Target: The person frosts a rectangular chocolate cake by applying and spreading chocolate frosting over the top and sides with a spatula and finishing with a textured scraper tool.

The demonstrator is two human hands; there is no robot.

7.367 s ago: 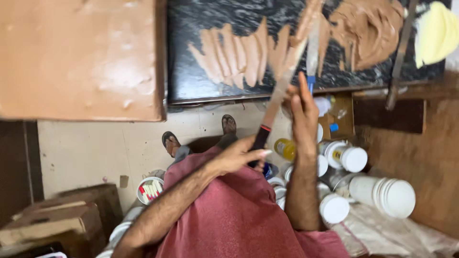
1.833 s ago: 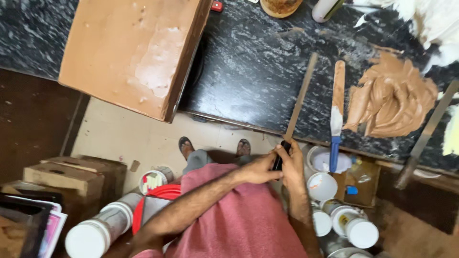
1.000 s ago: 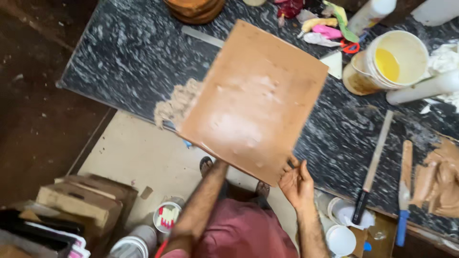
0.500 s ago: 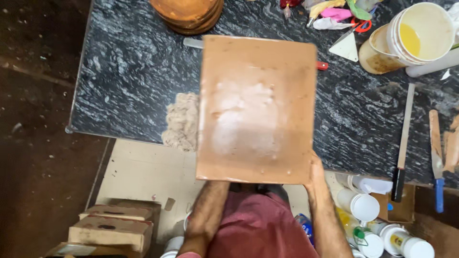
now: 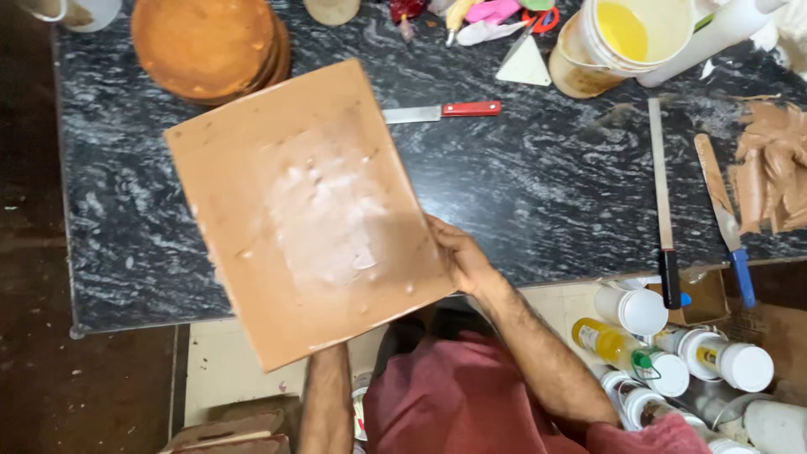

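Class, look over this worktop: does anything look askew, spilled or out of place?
Yes. The brown board sits crooked, its near corner overhanging the dark table edge, with the right hand on its side. Brown paste is smeared straight onto the tabletop at the far right.

A craft workshop: brown paste (image 5: 769, 172) smeared on the marble desk (image 5: 538, 193), spatulas (image 5: 721, 214), paint bottles (image 5: 651, 353) below

Matt brown board (image 5: 303, 210) smeared glossy white, polished black marble table (image 5: 538, 193), metal-bladed knife (image 5: 441, 111)
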